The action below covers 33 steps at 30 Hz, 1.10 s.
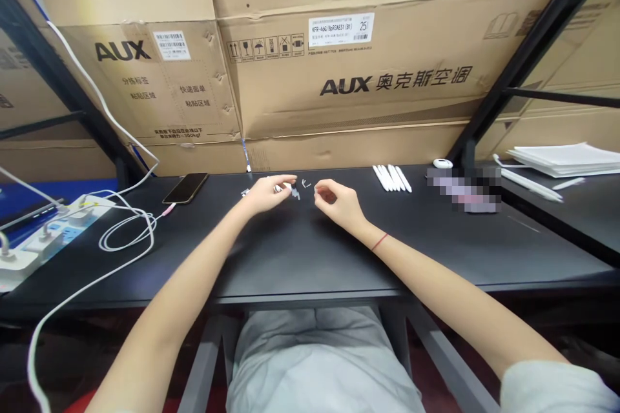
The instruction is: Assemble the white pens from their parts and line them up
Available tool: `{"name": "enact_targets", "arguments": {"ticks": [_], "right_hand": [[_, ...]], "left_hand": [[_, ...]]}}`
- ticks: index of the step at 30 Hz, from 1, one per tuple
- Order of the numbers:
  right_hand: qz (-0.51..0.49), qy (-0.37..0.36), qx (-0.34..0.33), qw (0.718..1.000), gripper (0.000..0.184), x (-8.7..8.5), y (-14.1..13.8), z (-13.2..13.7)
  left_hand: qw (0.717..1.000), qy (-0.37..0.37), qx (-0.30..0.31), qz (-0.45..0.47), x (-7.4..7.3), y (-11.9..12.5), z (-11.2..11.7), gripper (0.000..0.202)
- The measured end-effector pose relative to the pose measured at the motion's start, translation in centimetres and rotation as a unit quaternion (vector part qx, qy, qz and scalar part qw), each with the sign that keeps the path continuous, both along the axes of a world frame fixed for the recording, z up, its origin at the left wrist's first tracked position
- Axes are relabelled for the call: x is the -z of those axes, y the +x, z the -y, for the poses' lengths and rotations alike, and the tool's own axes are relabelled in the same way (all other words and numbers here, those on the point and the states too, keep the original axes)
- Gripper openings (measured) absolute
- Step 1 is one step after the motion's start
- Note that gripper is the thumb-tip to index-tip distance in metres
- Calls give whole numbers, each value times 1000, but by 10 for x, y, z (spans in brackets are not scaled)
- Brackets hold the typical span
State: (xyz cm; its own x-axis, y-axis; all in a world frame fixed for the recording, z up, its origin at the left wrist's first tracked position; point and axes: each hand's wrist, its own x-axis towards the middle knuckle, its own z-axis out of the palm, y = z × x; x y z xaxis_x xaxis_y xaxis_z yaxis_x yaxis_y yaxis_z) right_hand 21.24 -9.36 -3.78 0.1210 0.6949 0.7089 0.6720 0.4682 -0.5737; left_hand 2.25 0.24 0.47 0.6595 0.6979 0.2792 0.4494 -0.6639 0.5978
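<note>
Both hands reach to the far middle of a black table (pixel 300 251). My left hand (pixel 268 192) has its fingers pinched on a small dark part (pixel 294 191) held just above the tabletop. My right hand (pixel 336 202) is curled, fingertips pressed together close to that part; what it holds, if anything, is too small to name. A few tiny pale pieces (pixel 306 184) lie on the table between and behind the hands. A red string circles my right wrist.
A phone (pixel 185 188) lies at the left with a white cable (pixel 126 232) running to a power strip (pixel 33 242). Several white pens (pixel 392 177) lie at the right, a paper stack (pixel 566 158) farther right. Cardboard boxes (pixel 349 64) wall the back.
</note>
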Motion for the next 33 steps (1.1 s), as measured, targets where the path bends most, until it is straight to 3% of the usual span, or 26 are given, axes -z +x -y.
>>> {"name": "enact_targets", "arguments": {"ticks": [4,7,15,19,24,27,31,33], "right_hand": [[-37,-22,-7,999,8,0,1,-1],[-33,-33,-21,999,7,1,0,-1],[-18,-45,-32,998,8,2,-1,-1],[-16,-50,-34,998,8,2,0,-1],[-42,-60,-44,996,8,-2,-1,-1],[-143,-77,-95,982,11,-5,-4,-3],[-328,-148,-205,910,27,-8,-6,-5],[-376,-174,-227,881,30,-6,-5,-5]], "left_hand": [[980,17,-90,-175,-13,-30,-43,72],[958,-7,-94,-270,-12,-37,-63,89],[961,-56,-59,-263,3,-32,-80,96],[965,-51,-50,-251,2,-38,-82,96],[980,5,-50,-194,-12,-46,-67,88],[995,-17,18,-100,-18,-34,-41,83],[980,-116,151,-62,-12,2,-3,70],[973,-131,181,-55,-6,18,8,60]]}}
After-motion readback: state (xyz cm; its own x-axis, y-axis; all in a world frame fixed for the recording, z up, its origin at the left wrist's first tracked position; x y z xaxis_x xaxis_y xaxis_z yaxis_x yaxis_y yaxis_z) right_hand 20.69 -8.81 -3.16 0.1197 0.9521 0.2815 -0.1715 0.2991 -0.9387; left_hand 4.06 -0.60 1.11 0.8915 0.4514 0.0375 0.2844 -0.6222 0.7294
